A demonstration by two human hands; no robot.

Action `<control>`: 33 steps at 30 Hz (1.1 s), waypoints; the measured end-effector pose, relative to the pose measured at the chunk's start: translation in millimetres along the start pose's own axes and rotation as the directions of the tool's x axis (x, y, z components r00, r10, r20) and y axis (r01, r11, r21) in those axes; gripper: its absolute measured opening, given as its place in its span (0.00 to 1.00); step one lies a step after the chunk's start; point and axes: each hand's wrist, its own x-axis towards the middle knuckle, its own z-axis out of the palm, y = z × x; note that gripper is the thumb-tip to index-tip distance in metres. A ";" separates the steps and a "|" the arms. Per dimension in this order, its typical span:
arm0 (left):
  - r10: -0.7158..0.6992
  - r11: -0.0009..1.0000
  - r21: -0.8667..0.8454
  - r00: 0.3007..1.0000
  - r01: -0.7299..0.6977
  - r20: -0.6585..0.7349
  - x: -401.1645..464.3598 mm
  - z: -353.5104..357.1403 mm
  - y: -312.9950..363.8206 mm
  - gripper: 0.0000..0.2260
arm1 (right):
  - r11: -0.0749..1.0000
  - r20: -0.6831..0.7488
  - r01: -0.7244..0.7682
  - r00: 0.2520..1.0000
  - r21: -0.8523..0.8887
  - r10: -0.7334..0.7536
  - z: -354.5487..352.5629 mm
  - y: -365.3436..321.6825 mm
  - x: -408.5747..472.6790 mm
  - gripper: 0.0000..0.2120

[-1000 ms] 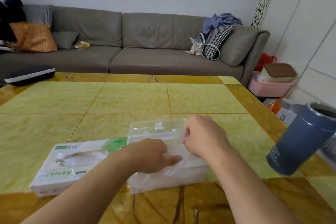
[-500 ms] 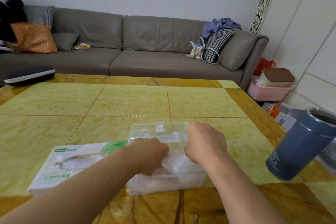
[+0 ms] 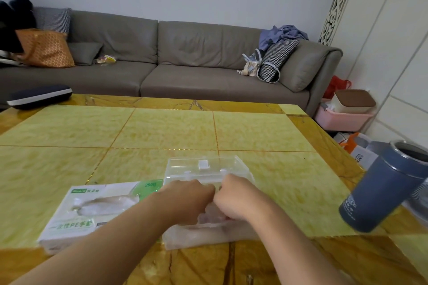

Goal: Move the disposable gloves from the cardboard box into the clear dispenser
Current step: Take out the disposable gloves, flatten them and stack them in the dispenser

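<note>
Left hand: left hand is down in the open top of the clear plastic dispenser box, knuckles up and fingers curled under. Looks like it's bunched on the gloves, but the fingertips are hidden so I can't swear to the exact grip.
Right hand: right hand sits right next to it, the two nearly touching, also curled down into the same wad of film.
Gloves: thin see-through disposable plastic gloves, a cloudy crumpled pile inside the near half of the dispenser, under both hands.
Cardboard box: white and green cardboard glove box lies flat just left of the dispenser, touching or almost. You can see more film through its oval top opening, so my guess is it's not empty yet.
Table: yellow marble-look tiled table, everything sits near its front edge.
Other stuff: dark blue metal tumbler stands off to the right, well clear of the hands. Grey sofa runs along the far wall.
How it'll handle: basically weightless, floppy and slippery film, clingy too, and it'll puff back up once you let go.
Where to grab: I'd pinch the whole stack through the middle, not one loose finger, or you just drag out a single glove.
Packing tip: press flat with open palms so the wad stays below the rim.
Dispenser: stiff but light, probably slides if pushed sideways, so push straight down.
</note>
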 end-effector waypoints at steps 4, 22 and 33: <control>-0.016 0.961 -0.276 0.998 0.031 0.056 -2.4 -7.8 -3.7 0.21 | 0.979 0.144 -0.028 0.988 -0.202 0.058 4.3 4.4 15.9 0.13; -0.161 0.911 -0.300 0.914 0.282 0.373 6.9 -11.2 14.5 0.06 | 0.974 0.194 -0.108 0.970 -0.199 0.147 0.2 7.0 14.1 0.21; -0.217 0.934 -0.263 0.968 0.243 0.125 -9.6 -6.5 12.0 0.10 | 0.988 -0.125 -0.078 0.990 -0.132 0.061 10.0 3.5 6.9 0.15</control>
